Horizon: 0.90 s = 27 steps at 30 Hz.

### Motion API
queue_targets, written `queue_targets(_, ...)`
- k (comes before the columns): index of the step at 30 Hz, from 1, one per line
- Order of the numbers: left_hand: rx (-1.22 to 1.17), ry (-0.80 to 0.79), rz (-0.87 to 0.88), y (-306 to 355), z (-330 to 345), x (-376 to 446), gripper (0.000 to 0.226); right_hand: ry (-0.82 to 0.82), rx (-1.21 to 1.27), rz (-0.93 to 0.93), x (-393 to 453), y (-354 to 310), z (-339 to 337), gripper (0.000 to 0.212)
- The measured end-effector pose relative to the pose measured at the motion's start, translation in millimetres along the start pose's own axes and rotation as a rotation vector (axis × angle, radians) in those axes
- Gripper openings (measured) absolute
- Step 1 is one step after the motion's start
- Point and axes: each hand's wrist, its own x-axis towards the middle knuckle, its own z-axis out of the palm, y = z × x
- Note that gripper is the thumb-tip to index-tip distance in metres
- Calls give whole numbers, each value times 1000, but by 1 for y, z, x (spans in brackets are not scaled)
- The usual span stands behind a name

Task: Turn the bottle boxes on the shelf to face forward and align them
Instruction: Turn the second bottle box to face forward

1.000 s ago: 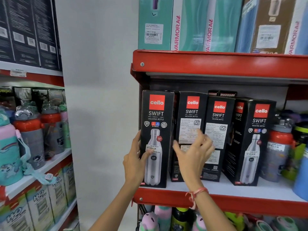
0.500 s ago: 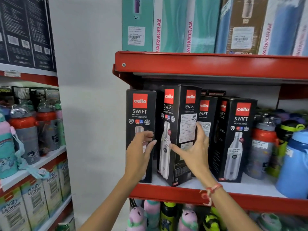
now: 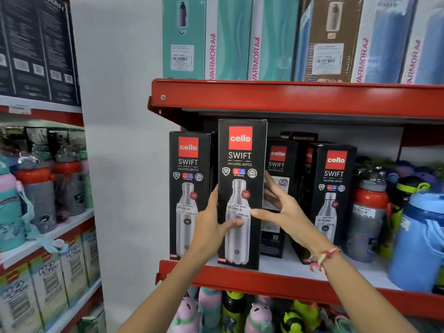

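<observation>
Several black Cello Swift bottle boxes stand on the red shelf [image 3: 240,280]. The second box [image 3: 241,164] faces forward, its bottle picture showing, and stands proud of the row at the shelf's front edge. My left hand [image 3: 211,227] grips its left side, thumb across the front. My right hand [image 3: 281,210] holds its right side, thumb on the front and fingers spread along the side. The leftmost box [image 3: 188,169] faces forward. The third box [image 3: 276,188] shows its text side. The rightmost box [image 3: 332,188] stands angled, front partly turned.
Loose bottles [image 3: 370,212] and a blue jug [image 3: 420,236] crowd the shelf's right end. The red shelf above [image 3: 288,97] carries tall Varmora boxes [image 3: 230,37]. A white wall [image 3: 115,140] lies left, then another rack with bottles [image 3: 36,188]. Animal-shaped bottles [image 3: 240,313] sit below.
The second box has turned from showing its corner and text side to facing fully forward. Both hands now clasp its sides, and the left hand has left the first box.
</observation>
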Motion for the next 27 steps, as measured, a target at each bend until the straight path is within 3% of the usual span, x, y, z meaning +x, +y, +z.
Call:
queue_targets(10, 120, 67, -72, -19, 5, 1, 92, -63, -37, -30, 15, 20, 21, 93)
queue_targets(19, 277, 78, -154, -11, 17, -1, 94, 115, -143, -27, 6, 27, 24, 95)
queue_targets(21, 286, 64, -167, -9, 16, -3, 92, 156, -149, -32, 2, 26, 26, 80)
queue_targets(24, 348, 63, -199, -6, 15, -7, 93, 368, -259, -54, -3, 28, 29, 45)
queue_targets(27, 553, 163, 24, -2, 23, -15, 94, 432, -627, -94, -9, 38, 25, 41)
